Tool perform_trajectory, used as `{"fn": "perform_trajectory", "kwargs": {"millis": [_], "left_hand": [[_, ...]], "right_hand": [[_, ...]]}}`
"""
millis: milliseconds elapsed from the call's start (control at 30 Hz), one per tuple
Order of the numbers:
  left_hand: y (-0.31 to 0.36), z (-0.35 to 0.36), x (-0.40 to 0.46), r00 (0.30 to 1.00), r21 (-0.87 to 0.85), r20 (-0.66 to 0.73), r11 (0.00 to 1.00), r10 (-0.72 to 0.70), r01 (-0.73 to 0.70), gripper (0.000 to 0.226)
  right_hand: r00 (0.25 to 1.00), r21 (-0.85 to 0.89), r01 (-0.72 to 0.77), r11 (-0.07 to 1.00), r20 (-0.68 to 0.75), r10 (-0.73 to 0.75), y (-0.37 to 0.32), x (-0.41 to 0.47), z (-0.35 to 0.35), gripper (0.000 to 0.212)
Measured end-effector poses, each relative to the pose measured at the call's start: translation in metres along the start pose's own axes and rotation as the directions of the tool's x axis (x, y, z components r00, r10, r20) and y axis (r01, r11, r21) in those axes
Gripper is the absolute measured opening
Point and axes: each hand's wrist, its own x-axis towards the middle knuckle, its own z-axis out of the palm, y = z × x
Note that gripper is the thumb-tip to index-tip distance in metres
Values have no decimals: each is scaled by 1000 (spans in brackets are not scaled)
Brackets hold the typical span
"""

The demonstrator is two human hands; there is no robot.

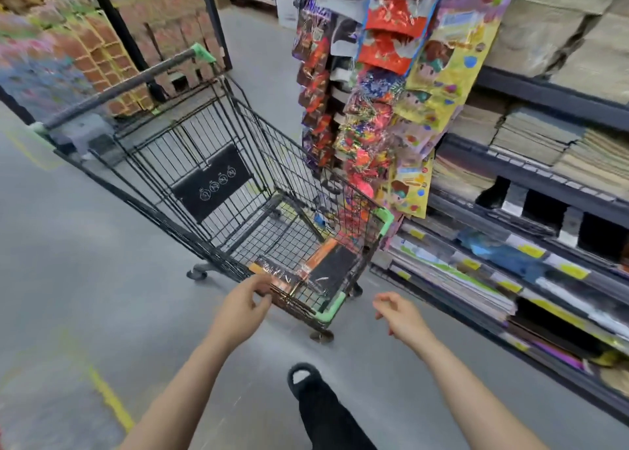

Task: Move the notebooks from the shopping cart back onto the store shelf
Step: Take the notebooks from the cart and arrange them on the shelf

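A black wire shopping cart [190, 163] with green corner guards stands in the aisle ahead of me. At its near end lie wrapped notebooks [326, 266] with black and orange covers, one [279, 276] beside the front rim. My left hand [246, 301] hovers at the cart's near corner, fingers loosely curled, just short of the notebooks and holding nothing. My right hand [398, 315] hangs in the air to the right of the cart, fingers relaxed, empty. The store shelf [531, 177] with stacked notebooks runs along the right.
A hanging rack of colourful packets and toys [367, 116] stands between cart and shelf. Stacked boxes [102, 48] fill the far left. My foot in a black shoe [303, 378] is on the grey floor, near a yellow floor line [109, 398].
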Motion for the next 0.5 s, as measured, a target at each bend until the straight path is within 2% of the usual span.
{"fn": "perform_trajectory", "kwargs": {"millis": [367, 500], "left_hand": [[-28, -70, 147, 993, 107, 117, 994, 1, -14, 32], [-38, -87, 190, 990, 91, 128, 994, 53, -65, 31]], "right_hand": [[1000, 50, -20, 999, 1, 20, -92, 109, 39, 17], [996, 82, 17, 996, -90, -9, -117, 133, 54, 17]]}}
